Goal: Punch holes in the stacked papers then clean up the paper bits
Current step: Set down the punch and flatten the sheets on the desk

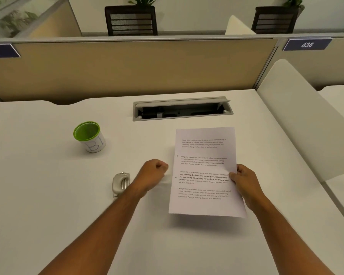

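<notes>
The stacked papers [205, 171], printed with paragraphs of text, are lifted slightly off the white desk [48, 195] at their near end and cast a shadow below. Two punched holes show along the left margin. My right hand [244, 181] grips the stack's right edge, thumb on top. My left hand [154, 173] is curled into a loose fist just left of the stack, resting on the desk; whether it holds paper bits I cannot tell. The grey hole punch [121, 182] lies on the desk behind my left forearm, partly hidden by it.
A small white cup with a green rim [89, 136] stands at the left. An open cable tray [182, 109] is set into the desk at the back. A beige partition [127, 70] bounds the far edge, a white divider [306, 116] the right.
</notes>
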